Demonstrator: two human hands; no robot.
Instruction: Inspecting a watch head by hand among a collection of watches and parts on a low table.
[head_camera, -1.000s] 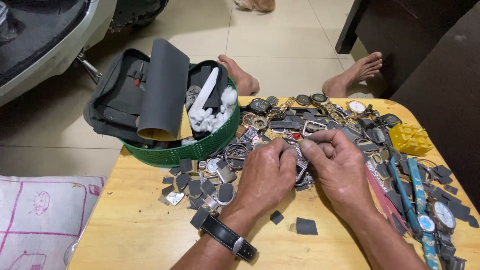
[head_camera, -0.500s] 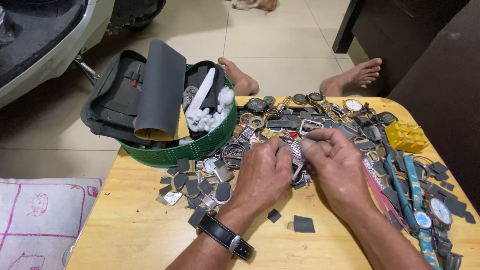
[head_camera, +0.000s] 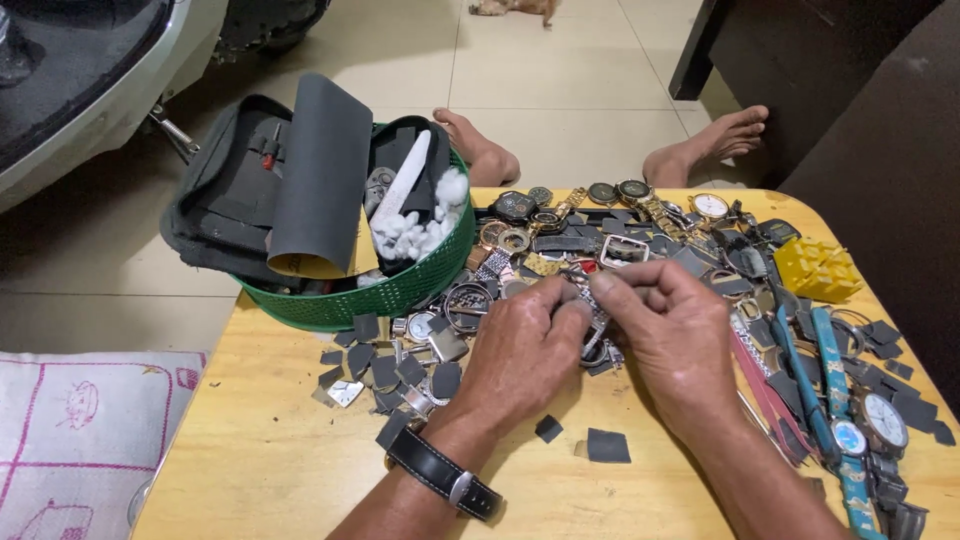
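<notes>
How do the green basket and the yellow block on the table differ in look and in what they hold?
The green basket is round, with slotted walls, and far larger than the yellow block, which is boxy with ridges on top. The green basket is stuffed with a black case, a rolled dark sheet and white cotton; the yellow block holds nothing visible. The basket overhangs the table's far left edge; the block sits near the right edge. Both are plastic-looking and out of either hand's touch.

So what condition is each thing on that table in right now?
Left hand: pinching the metal watch band.
Right hand: pinching the same band.
Green basket: full, overhanging the table edge.
Sandpaper sheet: curled, upright in the basket.
Yellow block: lying untouched.
Wristwatch on left wrist: strapped shut.
</notes>
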